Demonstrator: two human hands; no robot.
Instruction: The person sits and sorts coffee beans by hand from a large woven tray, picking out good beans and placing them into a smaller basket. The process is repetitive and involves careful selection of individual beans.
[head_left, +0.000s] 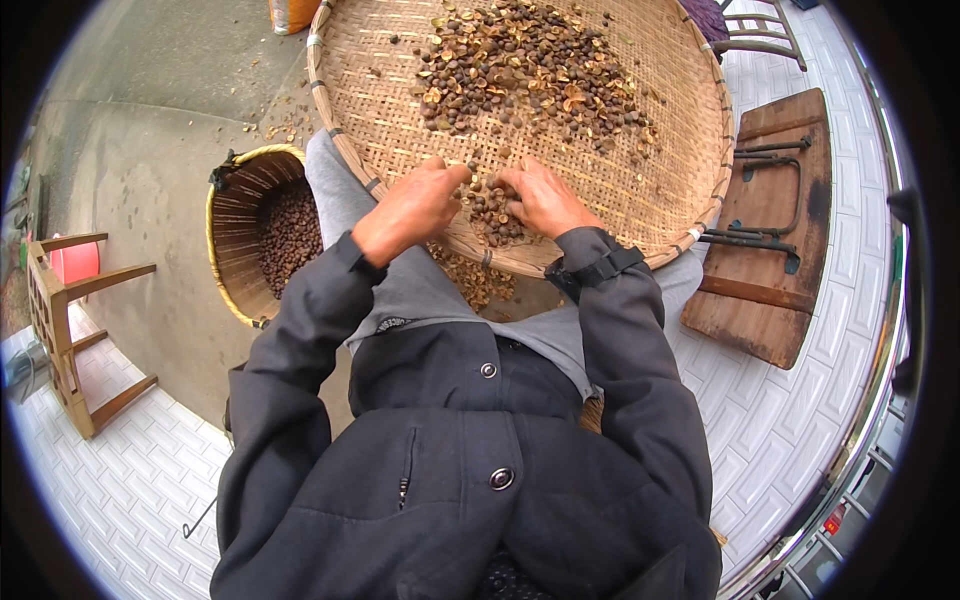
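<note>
A large round woven bamboo tray (367, 97) rests across my knees. A heap of round brown nuts mixed with split husks (517, 67) covers its far part. Near the rim closest to me lies a smaller pile of brown nuts (496, 214), between my two hands. My left hand (420, 201) is curled at the left of this pile, with nuts by its fingertips; whether it grips any is hidden. From the right, my right hand (546, 196) reaches over the pile with bent fingers touching nuts. Its grip is also partly hidden.
A deep basket with a yellow rim (211, 247) holds many brown nuts (289, 232) by my left leg. Loose husks (480, 281) lie on the floor beneath the tray. A folded wooden table (757, 300) is at right, a wooden stool (56, 330) at far left.
</note>
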